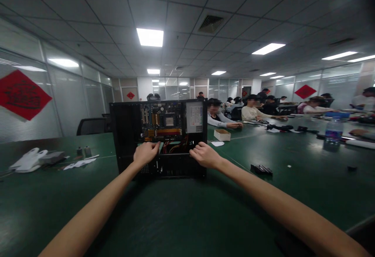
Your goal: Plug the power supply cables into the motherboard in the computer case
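While your L hand [145,152] sits curled, fingers bunched, at the lower L part of the open PC case [124,132], your R hand [206,155] is curled likewise at lower R, nr the case's R edge. Fingertips partly hidden, so can't tell if either is clamped on metal or just resting vs. it. Thin bright edge [175,154] runs btwn both hands. Just above it: coloured wires [173,147]; higher, the mobo [170,122], w/ labelled PSU [194,118] at upper R. Case stands upright on the green table [187,210], directly in front of you, open side toward you.

To the R: small box [221,136]; nearer you, a black part [261,169]; farther R, a water bottle [333,132]. To the L: white plastic bag [27,159], grey block [52,157] nr it, then two small dark items [87,151]. Past the case on the R, a co-worker [216,121] sits w/ arms on the table; more ppl beyond.
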`<state>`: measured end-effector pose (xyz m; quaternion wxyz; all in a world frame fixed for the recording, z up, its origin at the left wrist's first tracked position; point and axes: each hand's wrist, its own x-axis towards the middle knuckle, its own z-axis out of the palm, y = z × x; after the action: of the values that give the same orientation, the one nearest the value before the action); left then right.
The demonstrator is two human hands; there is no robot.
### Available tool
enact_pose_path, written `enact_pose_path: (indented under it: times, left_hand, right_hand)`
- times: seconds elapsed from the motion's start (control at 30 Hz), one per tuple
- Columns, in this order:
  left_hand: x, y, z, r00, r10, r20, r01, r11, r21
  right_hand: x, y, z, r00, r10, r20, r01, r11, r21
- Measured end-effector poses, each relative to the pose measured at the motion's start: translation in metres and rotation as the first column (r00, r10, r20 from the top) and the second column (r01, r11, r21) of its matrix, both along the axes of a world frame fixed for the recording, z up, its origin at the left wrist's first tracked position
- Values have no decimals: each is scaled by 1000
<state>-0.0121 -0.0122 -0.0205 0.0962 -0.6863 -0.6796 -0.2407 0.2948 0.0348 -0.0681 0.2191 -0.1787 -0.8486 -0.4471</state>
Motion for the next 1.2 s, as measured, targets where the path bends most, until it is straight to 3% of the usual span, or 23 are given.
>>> enact_pose_path:
  times: [0.13, 0.27, 0.57, 0.73, 0.87, 0.97, 1.07, 1.2]
  left_hand:
    - [-10, 16, 8, 973, 54, 225, -43, 998, -54]
    - [-20, 27, 10, 952, 47, 302, -30, 998, -63]
    - [-52, 34, -2, 976, 47, 212, -64, 995, 73]
    - [-83, 42, -8, 973, -97, 209, 58, 980, 188]
    - [-103, 42, -3, 982, -144, 126, 113, 968, 224]
    - [-99, 33, 7, 982, -162, 97, 139, 969, 206]
    - [-81, 18, 14, 966, -197, 170, 159, 964, 213]
    - [-65, -2, 17, 907, -350, 236, 315, 933, 174]
  right_hand:
    - [-12, -6, 2, 999, -44, 8, 45, 998, -54]
    - [-21, -13, 6, 995, -93, 28, 96, 990, -103]
    - [-65, -50, 10, 991, -132, 6, 132, 984, -118]
    - [-104, -83, 17, 987, -151, 49, 156, 978, -138]
    - [-143, -105, 23, 986, -132, 101, 146, 979, -145]
    - [-175, -120, 26, 986, -89, 139, 112, 981, -162]
    - [-207, -134, 27, 982, -56, 181, 86, 983, -160]
    - [-237, -153, 30, 963, -66, 260, 99, 988, -118]
